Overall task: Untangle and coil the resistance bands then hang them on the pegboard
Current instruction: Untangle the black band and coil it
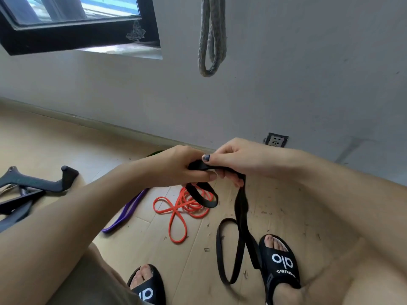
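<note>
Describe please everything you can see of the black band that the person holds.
The black band is a flat, wide, matte loop that looks like rubber. Both hands grip its top: the left hand and the right hand curl round it. From there it hangs down in long slack loops toward the wooden floor, reaching beside the right slipper. One loop overlaps the orange band.

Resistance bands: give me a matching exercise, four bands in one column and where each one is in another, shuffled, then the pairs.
Bands:
1. black band
2. orange band
3. purple band
4. grey band

Places:
A. hanging against the wall
B. lying tangled on the floor
C. held in both hands, its loops trailing down to the floor
D. on the floor, partly hidden by the left forearm

Pairs: 1-C, 2-B, 3-D, 4-A
</note>
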The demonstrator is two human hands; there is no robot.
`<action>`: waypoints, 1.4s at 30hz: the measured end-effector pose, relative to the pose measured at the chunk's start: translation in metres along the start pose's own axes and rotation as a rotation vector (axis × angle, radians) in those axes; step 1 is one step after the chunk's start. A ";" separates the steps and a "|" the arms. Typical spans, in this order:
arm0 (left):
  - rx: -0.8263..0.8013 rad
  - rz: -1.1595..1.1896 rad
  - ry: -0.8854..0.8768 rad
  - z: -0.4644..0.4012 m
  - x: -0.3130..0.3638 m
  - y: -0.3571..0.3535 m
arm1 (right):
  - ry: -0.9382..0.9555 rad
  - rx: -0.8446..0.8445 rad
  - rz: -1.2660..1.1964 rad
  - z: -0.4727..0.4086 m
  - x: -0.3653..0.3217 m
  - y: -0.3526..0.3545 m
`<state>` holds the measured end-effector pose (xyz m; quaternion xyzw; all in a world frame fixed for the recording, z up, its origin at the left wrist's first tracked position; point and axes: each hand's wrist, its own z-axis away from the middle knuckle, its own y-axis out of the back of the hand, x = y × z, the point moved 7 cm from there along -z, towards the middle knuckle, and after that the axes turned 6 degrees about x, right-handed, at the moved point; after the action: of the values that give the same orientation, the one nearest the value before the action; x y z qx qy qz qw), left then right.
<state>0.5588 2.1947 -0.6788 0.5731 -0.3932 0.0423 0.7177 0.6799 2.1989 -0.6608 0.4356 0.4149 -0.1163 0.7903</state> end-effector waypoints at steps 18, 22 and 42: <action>-0.108 0.081 0.179 -0.002 -0.018 -0.005 | -0.018 -0.013 0.018 0.000 0.003 0.009; -0.150 0.080 0.173 -0.001 -0.015 -0.011 | 0.005 0.006 0.073 -0.005 0.001 0.003; -0.065 0.319 0.279 0.012 -0.047 0.000 | -0.052 0.189 -0.138 -0.006 0.022 0.036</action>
<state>0.5199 2.2030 -0.7072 0.4689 -0.3770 0.2214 0.7674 0.7097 2.2289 -0.6579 0.4755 0.4104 -0.2203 0.7462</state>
